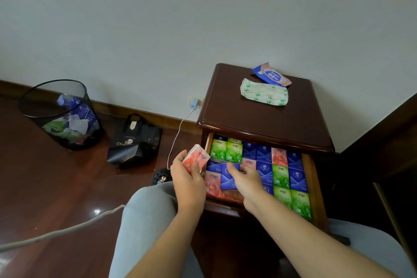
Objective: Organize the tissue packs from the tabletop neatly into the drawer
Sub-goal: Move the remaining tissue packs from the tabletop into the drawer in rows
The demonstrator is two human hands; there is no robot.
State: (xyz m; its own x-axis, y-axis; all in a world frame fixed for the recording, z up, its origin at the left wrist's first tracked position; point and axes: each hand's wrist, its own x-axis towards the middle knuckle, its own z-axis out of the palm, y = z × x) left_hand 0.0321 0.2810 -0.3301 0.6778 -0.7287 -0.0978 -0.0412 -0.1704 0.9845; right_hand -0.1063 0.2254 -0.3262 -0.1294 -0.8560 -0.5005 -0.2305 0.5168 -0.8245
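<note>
The open drawer (312, 178) of a dark wooden nightstand (259, 119) holds several green, blue and pink tissue packs in rows. My left hand (188, 178) grips a small stack of pink tissue packs (195, 160) just outside the drawer's left edge. Inside the drawer, my right hand (244, 179) rests on a blue tissue pack (228, 179) in the front left part, its fingers on the pack's top. On the tabletop lie a blue and pink wipes pack (270, 74) and a white and green pack (264, 95).
A black mesh waste bin (61, 115) with wrappers stands on the wooden floor at the left. A black bag (135, 140) lies by the wall. A charger (194, 103) with a white cable is plugged into the wall socket. My knees are in front of the drawer.
</note>
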